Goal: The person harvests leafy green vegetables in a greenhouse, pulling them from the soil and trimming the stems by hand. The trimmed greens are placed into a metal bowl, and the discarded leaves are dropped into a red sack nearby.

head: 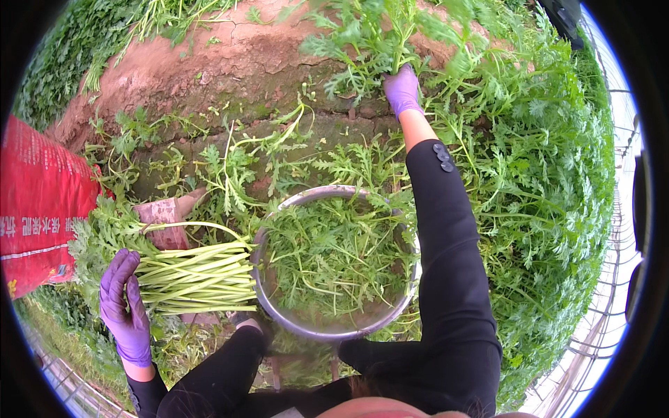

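Note:
My right hand [403, 90], in a purple glove, grips the stems of leafy chrysanthemum greens [400, 44] above the soil at the top of the view. The leaves around it are slightly blurred. On the left, my gloved left hand [123, 311] hovers beside a bundle of pale green stalks [204, 277], thumb and fingers apart with nothing between them. Whether its fingertips touch the bundle's leaves, I cannot tell. These stalks lie side by side, cut ends toward a round metal basin [334, 334]. Loose leafy greens [329, 251] lie inside the basin, which sits in front of my knees.
A red printed sack [47, 209] stands at the left edge. Beneath the bundle shows a worn pinkish support [164, 222]. Dense standing greens [543, 209] fill the right side. Cut sprigs litter the cracked soil [235, 57]. A wire lattice [616, 251] runs along the right rim.

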A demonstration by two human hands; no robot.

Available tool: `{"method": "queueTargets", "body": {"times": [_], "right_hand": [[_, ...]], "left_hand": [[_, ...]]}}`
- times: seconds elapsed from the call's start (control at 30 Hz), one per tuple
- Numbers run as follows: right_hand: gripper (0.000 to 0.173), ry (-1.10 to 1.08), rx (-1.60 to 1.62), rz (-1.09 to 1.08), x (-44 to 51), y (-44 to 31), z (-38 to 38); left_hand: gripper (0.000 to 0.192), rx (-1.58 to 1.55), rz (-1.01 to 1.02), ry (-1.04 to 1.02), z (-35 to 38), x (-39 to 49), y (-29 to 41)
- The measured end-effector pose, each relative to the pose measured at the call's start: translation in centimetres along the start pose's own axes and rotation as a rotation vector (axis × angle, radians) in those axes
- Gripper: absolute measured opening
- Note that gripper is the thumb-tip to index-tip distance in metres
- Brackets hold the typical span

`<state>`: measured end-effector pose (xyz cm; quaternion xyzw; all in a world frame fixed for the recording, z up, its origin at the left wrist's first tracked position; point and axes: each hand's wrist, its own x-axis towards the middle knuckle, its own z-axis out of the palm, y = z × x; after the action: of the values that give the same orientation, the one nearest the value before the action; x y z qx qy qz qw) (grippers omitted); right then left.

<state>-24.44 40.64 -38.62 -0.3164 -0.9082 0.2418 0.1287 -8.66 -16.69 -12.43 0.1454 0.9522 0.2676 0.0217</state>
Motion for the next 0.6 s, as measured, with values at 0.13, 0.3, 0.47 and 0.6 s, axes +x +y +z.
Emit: {"method": "queueTargets", "body": {"times": [0.13, 0.3, 0.47, 0.6], "right_hand": [[0.038, -0.084, -0.044, 0.130, -0.4, -1.0, -1.5], [0.039, -0.670, -0.240, 0.108, -0.7, -0.4, -7.7], [0.050, -0.304, 0.468, 0.266, -2.7, 1.1, -7.9], [0.044, -0.340, 0.407, 0.045, -3.5, -0.3, -1.4]], "left_hand": [[0.026, 0.017, 0.004, 0.010, -0.4, -0.1, 0.3], [0.026, -0.024, 0.019, 0.040, -1.4, -0.9, 0.0], [0.026, 0.055, -0.008, 0.012, -2.1, -2.3, -0.6], [0.026, 0.055, 0.017, 0.078, -2.6, -3.0, -0.6]]}}
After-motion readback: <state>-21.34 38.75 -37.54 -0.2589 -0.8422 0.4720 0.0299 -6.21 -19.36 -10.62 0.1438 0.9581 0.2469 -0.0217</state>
